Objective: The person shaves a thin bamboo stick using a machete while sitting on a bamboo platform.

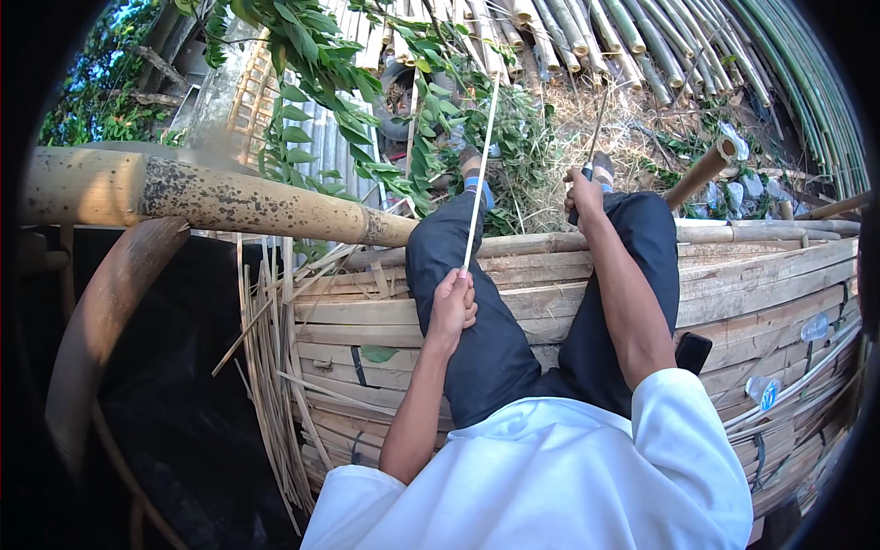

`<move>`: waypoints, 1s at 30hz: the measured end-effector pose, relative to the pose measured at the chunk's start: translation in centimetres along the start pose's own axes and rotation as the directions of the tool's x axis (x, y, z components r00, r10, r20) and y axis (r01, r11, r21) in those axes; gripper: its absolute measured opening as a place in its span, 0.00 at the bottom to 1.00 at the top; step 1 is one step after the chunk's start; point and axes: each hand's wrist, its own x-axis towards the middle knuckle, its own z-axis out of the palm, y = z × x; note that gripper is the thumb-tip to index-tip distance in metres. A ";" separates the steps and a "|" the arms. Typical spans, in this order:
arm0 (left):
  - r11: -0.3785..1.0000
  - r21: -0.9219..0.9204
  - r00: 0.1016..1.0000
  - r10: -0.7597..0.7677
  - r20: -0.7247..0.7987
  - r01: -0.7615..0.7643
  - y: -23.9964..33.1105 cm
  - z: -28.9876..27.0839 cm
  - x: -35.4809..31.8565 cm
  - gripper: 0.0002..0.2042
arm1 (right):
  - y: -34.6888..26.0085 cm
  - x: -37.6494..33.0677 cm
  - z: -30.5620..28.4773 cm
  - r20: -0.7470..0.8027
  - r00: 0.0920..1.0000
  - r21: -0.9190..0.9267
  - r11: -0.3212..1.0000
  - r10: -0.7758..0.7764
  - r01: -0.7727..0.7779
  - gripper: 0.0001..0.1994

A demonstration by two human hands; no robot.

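Note:
My left hand (453, 312) is closed around the lower end of a thin pale bamboo strip (483, 174). The strip slants up and away from me, above my left leg, its far end near the cut poles. In my right hand (585, 197), closed over my right knee, is a knife with a dark handle (574, 216). Its narrow blade (600, 124) points away from me and stands apart from the strip. I sit on a bench of stacked split-bamboo slats (550, 302), my legs hanging over its far edge.
A thick bamboo pole (266, 209) crosses at the left, above a bundle of thin strips (270, 385). Leafy branches (302, 110) hang ahead. Cut bamboo poles (632, 37) lie at the far right. A phone (693, 352) and a plastic cup (762, 391) rest on the slats.

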 end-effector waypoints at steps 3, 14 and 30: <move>0.998 -0.012 0.989 0.052 -0.141 -0.054 -0.4 1.0 0.4 0.12 | -0.6 -3.3 1.3 0.112 0.979 0.118 0.980 -0.173 0.160 0.13; 0.902 0.413 0.986 0.162 -0.048 -0.128 -0.3 2.5 0.1 0.13 | -0.9 -8.4 2.8 0.690 0.525 -0.382 0.365 -0.498 0.849 0.23; 0.768 0.566 0.930 0.368 -0.004 -0.301 5.8 -1.4 3.5 0.24 | -1.3 -7.9 3.3 0.654 0.559 -0.392 0.404 -0.510 0.827 0.14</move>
